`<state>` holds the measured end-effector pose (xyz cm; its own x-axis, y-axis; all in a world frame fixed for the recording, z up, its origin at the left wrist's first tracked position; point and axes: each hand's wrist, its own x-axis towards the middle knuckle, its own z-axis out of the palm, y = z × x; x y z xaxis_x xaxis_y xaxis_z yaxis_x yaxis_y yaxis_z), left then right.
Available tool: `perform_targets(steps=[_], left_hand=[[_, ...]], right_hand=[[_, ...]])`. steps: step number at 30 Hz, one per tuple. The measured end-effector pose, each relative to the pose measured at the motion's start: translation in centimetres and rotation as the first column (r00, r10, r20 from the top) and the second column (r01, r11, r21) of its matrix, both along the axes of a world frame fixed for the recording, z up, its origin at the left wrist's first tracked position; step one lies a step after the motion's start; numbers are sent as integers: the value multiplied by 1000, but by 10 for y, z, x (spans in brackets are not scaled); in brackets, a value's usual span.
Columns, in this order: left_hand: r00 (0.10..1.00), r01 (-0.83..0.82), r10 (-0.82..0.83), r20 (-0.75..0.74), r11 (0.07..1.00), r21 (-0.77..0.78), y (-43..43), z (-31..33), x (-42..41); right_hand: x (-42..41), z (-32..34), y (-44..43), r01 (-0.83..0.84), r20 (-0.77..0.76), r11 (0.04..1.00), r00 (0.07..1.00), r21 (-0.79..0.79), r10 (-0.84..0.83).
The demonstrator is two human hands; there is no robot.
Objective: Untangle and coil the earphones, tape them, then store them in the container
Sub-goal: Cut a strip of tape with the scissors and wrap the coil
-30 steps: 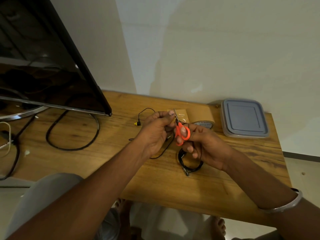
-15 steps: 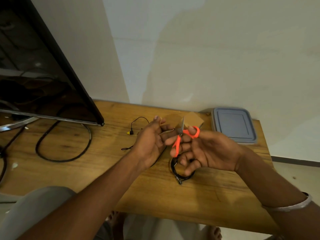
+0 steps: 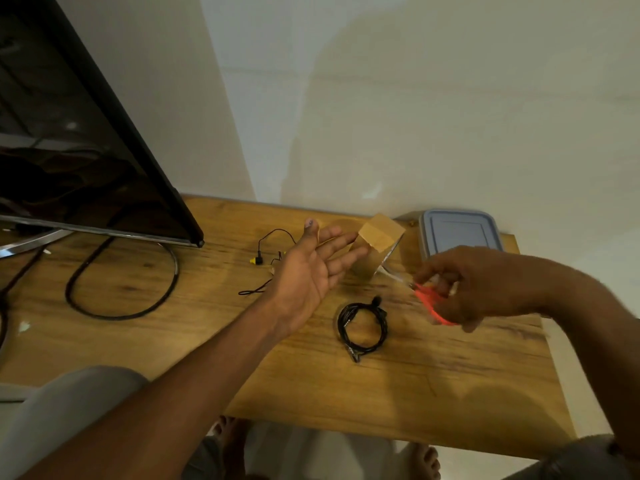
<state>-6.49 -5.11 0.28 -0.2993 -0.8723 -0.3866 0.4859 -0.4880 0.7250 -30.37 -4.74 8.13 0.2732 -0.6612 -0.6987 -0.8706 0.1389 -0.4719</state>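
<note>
One earphone coil [image 3: 362, 325] lies on surface [image 3: 450, 375] between hands: likely light, limp, springy; pinch across all loops; left hand [image 3: 304, 271] spread flat, tape strip [image 3: 377, 233] at fingertips; right hand [image 3: 485, 282] curled round orange scissors [image 3: 433, 306].

Black monitor [image 3: 86, 150] is standing on the wooden table [image 3: 311, 393], with its silver foot [image 3: 31, 242] sticking out under the screen's lower edge. Thick black cable [image 3: 104, 317] is looping on the wood just below the monitor. Pale wall [image 3: 415, 116] is rising to the monitor's right.
</note>
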Motion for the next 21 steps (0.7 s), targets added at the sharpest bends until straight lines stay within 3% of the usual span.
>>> perform_targets(steps=[3,6,10,11,13,15,19,20,21], left_hand=[[1000,7,-7,-28,1000,-2,1,0,-1],[999,16,-16,-39,1000,-12,1,1,-1],[999,18,-19,-49,999,-33,0,0,-1],[999,19,-21,-46,999,-38,0,0,-1],[999,20,-22,-31,999,-48,0,-2,-1],[1000,20,-21,-1,997,-69,1,-3,-2],[1000,6,-7,-19,998,-62,3,-3,-3],[1000,-2,2,-7,998,-58,3,-2,-2],[999,-16,18,28,998,-60,3,0,-2]], right_hand=[[-3,-29,4,10,-356,999,934,-34,-22],[6,-48,11,-8,-460,997,887,-81,-30],[11,-51,6,-90,-529,943,843,-319,-99],[12,-53,5,-51,-459,917,876,-395,-149],[22,-59,6,217,-66,857,958,-467,-279],[41,-62,9,454,289,805,886,-382,-363],[67,-79,6,689,542,689,677,-227,-498],[68,-81,5,695,564,666,676,-272,-475],[67,-83,2,651,540,644,737,-402,-407]])
